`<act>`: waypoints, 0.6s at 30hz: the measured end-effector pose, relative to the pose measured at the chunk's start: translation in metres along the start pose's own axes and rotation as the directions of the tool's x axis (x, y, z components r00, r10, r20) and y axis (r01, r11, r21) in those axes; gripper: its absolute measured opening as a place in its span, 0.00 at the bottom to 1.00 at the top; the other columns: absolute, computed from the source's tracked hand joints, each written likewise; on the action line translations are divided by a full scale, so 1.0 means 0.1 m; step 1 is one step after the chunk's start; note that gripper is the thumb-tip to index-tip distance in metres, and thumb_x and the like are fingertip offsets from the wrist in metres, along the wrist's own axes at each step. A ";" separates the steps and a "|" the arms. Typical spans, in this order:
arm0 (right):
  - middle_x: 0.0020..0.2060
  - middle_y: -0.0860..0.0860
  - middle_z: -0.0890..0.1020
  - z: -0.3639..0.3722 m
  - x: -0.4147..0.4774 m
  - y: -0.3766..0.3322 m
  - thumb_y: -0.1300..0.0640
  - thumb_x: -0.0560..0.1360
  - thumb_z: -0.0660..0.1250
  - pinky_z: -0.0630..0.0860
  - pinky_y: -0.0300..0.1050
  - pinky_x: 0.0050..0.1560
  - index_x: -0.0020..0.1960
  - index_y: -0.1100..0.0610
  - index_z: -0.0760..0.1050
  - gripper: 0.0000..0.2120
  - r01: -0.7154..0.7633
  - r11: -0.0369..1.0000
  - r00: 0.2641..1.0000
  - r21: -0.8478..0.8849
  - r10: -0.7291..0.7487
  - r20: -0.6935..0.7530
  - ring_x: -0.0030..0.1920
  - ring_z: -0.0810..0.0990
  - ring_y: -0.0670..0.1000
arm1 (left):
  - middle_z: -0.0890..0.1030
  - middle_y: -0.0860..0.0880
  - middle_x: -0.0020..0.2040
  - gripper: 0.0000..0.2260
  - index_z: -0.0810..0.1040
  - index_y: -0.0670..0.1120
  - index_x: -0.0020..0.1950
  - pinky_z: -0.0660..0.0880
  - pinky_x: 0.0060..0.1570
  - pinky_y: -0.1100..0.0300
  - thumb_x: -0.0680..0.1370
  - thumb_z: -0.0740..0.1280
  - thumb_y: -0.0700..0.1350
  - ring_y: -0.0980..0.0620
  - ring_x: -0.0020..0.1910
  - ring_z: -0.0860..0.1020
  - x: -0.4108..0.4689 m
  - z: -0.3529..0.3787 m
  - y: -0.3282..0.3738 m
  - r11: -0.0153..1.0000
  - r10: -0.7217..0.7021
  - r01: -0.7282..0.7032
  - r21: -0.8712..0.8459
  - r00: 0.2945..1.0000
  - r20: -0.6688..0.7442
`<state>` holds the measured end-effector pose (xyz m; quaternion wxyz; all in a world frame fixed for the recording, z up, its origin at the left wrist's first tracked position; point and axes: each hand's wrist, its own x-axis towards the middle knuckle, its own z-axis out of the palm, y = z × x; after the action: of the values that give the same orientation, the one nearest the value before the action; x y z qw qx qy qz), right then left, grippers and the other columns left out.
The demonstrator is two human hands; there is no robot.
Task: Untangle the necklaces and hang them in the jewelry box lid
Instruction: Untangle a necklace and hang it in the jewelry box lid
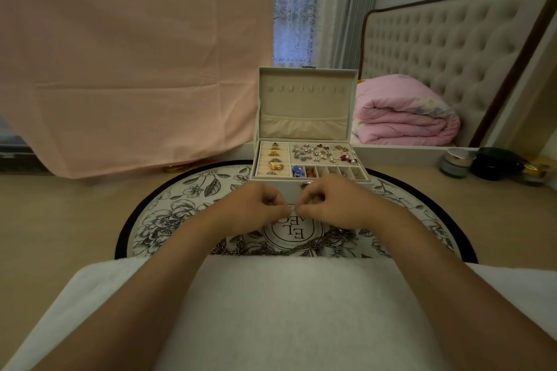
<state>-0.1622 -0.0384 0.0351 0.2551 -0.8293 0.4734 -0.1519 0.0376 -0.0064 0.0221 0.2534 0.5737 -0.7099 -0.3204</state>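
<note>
A white jewelry box (281,187) stands open on a round floral mat. Its upright lid (307,99) shows a row of small hooks, all bare, above a fabric pocket. Rings and earrings fill the tray compartments. Tangled chain necklaces (271,247) lie across the mat near me, partly hidden by my arms and a white towel. My left hand (256,208) and my right hand (331,205) meet in front of the box, fingers curled, fingertips pinching something tiny between them, apparently a thin chain or clasp that is too small to make out.
The floral mat (187,199) lies on a beige tabletop. A white towel (286,310) covers the near edge. Cosmetic jars (458,163) and a black case (494,163) sit at the right. A pink cloth (129,54) hangs behind, and a folded pink quilt (404,111) lies on a bed.
</note>
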 end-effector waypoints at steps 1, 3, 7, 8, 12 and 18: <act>0.34 0.41 0.78 0.02 0.00 0.01 0.48 0.77 0.71 0.71 0.38 0.39 0.48 0.48 0.84 0.06 -0.003 0.999 1.000 -0.043 0.004 0.011 0.36 0.76 0.40 | 0.84 0.54 0.40 0.05 0.84 0.51 0.46 0.77 0.48 0.60 0.78 0.71 0.51 0.59 0.40 0.80 0.00 0.00 -0.03 1.000 0.000 0.000 0.004 1.000 0.008; 0.36 0.41 0.81 0.05 0.01 0.02 0.48 0.77 0.72 0.72 0.38 0.41 0.46 0.48 0.85 0.05 0.001 0.994 1.000 -0.112 0.000 0.013 0.38 0.78 0.40 | 0.85 0.56 0.43 0.04 0.85 0.53 0.49 0.77 0.53 0.61 0.78 0.70 0.49 0.60 0.44 0.81 -0.02 -0.02 -0.09 1.000 0.010 -0.010 0.014 0.999 0.034; 0.41 0.42 0.83 0.06 0.03 0.04 0.47 0.75 0.73 0.78 0.43 0.47 0.44 0.46 0.85 0.04 -0.013 0.971 0.999 -0.239 0.023 0.037 0.42 0.80 0.41 | 0.83 0.60 0.51 0.10 0.83 0.56 0.57 0.76 0.53 0.68 0.80 0.68 0.43 0.64 0.48 0.80 -0.07 -0.12 -0.23 0.994 0.052 -0.053 0.091 0.999 0.016; 0.42 0.42 0.84 0.05 0.03 0.03 0.48 0.75 0.73 0.79 0.43 0.49 0.44 0.46 0.85 0.04 -0.015 0.965 0.999 -0.262 0.027 0.043 0.43 0.80 0.41 | 0.82 0.61 0.52 0.11 0.83 0.56 0.58 0.74 0.50 0.72 0.80 0.68 0.43 0.65 0.46 0.79 -0.08 -0.14 -0.25 0.986 0.062 -0.061 0.155 0.998 -0.002; 0.45 0.42 0.84 0.04 0.03 -0.05 0.51 0.76 0.72 0.80 0.45 0.53 0.49 0.47 0.86 0.05 0.001 0.908 0.998 -0.420 0.025 0.057 0.47 0.80 0.43 | 0.78 0.59 0.54 0.10 0.83 0.57 0.58 0.75 0.55 0.62 0.77 0.72 0.50 0.61 0.49 0.75 -0.11 -0.13 -0.40 0.910 0.146 -0.123 0.395 0.989 -0.028; 0.51 0.42 0.84 0.08 0.00 -0.20 0.51 0.78 0.68 0.77 0.47 0.57 0.56 0.44 0.84 0.09 0.062 0.771 0.998 -0.634 -0.069 0.015 0.53 0.79 0.47 | 0.76 0.61 0.48 0.05 0.85 0.56 0.49 0.75 0.53 0.55 0.76 0.72 0.53 0.59 0.52 0.72 -0.08 -0.06 -0.42 0.826 0.303 -0.208 0.523 0.948 -0.101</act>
<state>-0.1437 -0.0275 0.0397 -0.0465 -0.8820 0.4689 0.0037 0.0714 -0.0057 -0.0049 0.1976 0.5458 -0.8136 -0.0328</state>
